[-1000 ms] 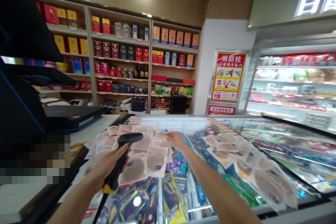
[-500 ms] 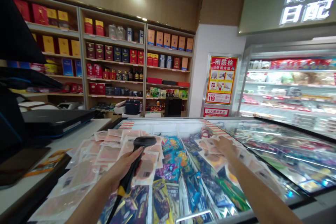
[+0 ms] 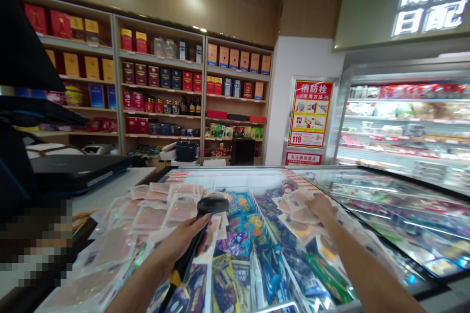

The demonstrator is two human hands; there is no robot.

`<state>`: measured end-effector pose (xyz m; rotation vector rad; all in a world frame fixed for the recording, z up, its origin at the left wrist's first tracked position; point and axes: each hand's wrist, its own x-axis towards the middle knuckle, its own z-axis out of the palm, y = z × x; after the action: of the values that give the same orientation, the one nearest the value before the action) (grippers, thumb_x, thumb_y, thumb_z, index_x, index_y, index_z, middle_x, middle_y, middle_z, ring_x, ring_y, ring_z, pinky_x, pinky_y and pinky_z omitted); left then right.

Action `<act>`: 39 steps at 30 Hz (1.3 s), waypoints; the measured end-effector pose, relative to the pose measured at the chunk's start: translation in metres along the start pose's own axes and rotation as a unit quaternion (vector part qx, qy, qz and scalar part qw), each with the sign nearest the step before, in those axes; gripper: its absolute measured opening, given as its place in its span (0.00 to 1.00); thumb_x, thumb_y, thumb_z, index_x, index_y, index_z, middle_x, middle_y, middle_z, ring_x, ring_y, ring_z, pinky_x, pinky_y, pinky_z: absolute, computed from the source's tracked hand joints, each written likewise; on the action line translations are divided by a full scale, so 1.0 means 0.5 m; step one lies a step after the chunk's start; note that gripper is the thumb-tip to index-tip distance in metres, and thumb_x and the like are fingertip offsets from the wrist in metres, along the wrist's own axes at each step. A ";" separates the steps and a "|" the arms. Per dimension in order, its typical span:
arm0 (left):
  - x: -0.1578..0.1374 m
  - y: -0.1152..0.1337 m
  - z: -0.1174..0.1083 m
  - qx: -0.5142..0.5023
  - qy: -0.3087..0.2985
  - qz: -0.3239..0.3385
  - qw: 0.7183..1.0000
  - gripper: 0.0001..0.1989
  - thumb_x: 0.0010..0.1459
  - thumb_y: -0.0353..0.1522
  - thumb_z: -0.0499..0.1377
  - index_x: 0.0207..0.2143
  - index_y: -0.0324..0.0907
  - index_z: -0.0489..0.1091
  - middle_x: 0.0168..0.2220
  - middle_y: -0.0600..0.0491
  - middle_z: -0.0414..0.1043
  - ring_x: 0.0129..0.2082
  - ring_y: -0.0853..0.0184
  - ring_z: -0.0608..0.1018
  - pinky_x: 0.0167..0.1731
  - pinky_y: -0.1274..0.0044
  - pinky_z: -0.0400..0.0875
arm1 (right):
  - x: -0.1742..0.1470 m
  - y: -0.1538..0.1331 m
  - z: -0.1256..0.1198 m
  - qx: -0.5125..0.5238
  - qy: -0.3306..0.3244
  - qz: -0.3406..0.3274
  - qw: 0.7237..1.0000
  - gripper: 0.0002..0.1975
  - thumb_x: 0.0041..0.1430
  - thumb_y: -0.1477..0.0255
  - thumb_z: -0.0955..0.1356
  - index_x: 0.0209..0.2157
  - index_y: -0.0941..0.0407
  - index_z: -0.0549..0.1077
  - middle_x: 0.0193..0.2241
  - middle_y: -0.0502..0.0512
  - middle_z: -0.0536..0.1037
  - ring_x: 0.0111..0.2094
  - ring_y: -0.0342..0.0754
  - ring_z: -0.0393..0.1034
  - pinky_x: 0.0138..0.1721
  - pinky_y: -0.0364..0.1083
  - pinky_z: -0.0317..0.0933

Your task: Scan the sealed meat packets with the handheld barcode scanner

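My left hand (image 3: pixel 183 244) is wrapped round the grip of a black barcode scanner (image 3: pixel 213 204), its head pointing away over the freezer. Flat clear packets with pinkish contents (image 3: pixel 147 217) lie in overlapping rows to its left and under it. Over on the right, my right hand (image 3: pixel 322 207) has its fingers bent over the edge of a flat packet (image 3: pixel 299 199), on a second spread of such packets. The fingertips are partly blurred against the plastic. Between the hands, bags of blue-wrapped frozen goods (image 3: pixel 242 222) fill the freezer below.
A wire divider (image 3: pixel 270 227) splits the chest freezer. Its glass lid (image 3: pixel 389 205) extends right. On the left, a counter (image 3: pixel 137 176) carries a dark flat device (image 3: pixel 81 168). Shelves of boxed bottles (image 3: pixel 159 76) line the back wall; a chilled display (image 3: pixel 404 122) stands at right.
My left hand and the scanner have shifted a little to the right. My right hand has moved slightly right and down, remaining at the packets.
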<state>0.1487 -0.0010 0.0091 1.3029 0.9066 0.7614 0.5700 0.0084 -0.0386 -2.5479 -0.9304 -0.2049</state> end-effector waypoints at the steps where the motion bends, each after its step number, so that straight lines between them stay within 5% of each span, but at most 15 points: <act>1: 0.000 -0.001 -0.003 0.000 -0.002 -0.002 1.000 0.18 0.43 0.46 0.53 0.23 0.39 0.61 0.15 0.58 0.62 0.14 0.76 0.64 0.15 0.83 0.55 | 0.005 0.004 0.000 0.015 0.002 0.007 1.000 0.14 0.44 0.66 0.61 0.33 0.57 0.70 0.33 0.61 0.73 0.37 0.54 0.66 0.33 0.49 0.56; 6: -0.004 -0.006 -0.019 -0.011 0.020 -0.001 1.000 0.19 0.42 0.47 0.53 0.26 0.39 0.61 0.15 0.59 0.61 0.13 0.76 0.64 0.14 0.83 0.55 | 0.012 -0.005 -0.023 0.065 0.066 0.022 0.995 0.18 0.49 0.68 0.56 0.38 0.58 0.68 0.34 0.62 0.72 0.36 0.55 0.66 0.33 0.50 0.56; 10: -0.015 -0.006 -0.025 -0.016 -0.027 0.005 0.999 0.19 0.44 0.46 0.52 0.27 0.38 0.61 0.16 0.58 0.62 0.14 0.77 0.64 0.14 0.83 0.54 | -0.004 -0.059 -0.057 0.108 0.112 -0.077 0.985 0.18 0.49 0.69 0.56 0.37 0.62 0.69 0.32 0.63 0.73 0.35 0.51 0.66 0.34 0.45 0.55; 19: -0.048 -0.005 -0.019 -0.011 -0.114 0.018 0.993 0.15 0.47 0.43 0.51 0.27 0.39 0.60 0.19 0.58 0.61 0.14 0.78 0.62 0.16 0.83 0.54 | -0.091 -0.216 -0.064 0.251 0.069 -0.180 0.949 0.15 0.46 0.68 0.58 0.31 0.59 0.70 0.24 0.54 0.74 0.26 0.46 0.66 0.26 0.41 0.54; 29: -0.061 -0.007 -0.023 0.002 -0.141 0.036 0.989 0.15 0.48 0.42 0.51 0.28 0.38 0.60 0.18 0.59 0.60 0.14 0.78 0.62 0.16 0.83 0.52 | -0.133 -0.266 -0.049 0.283 0.040 -0.190 0.939 0.12 0.45 0.68 0.59 0.28 0.58 0.70 0.22 0.53 0.73 0.24 0.44 0.65 0.25 0.40 0.53; 34: -0.061 0.001 -0.036 -0.008 -0.084 0.028 0.996 0.17 0.47 0.44 0.51 0.27 0.38 0.60 0.18 0.59 0.61 0.14 0.78 0.63 0.16 0.83 0.54 | -0.139 -0.280 -0.029 0.322 0.019 -0.162 0.933 0.12 0.44 0.67 0.60 0.28 0.58 0.70 0.18 0.51 0.72 0.22 0.44 0.65 0.23 0.40 0.54; 39: -0.063 0.007 -0.093 -0.025 0.021 0.011 0.999 0.19 0.44 0.45 0.53 0.29 0.38 0.61 0.17 0.59 0.61 0.14 0.76 0.64 0.15 0.83 0.55 | -0.171 -0.325 -0.005 0.426 -0.076 -0.141 0.891 0.12 0.44 0.68 0.61 0.30 0.57 0.69 0.19 0.50 0.73 0.19 0.43 0.65 0.19 0.40 0.55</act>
<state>0.0930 -0.0070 0.0147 1.2596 0.9023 0.8263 0.4000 0.0696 -0.0054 -1.6286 -1.1259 0.2772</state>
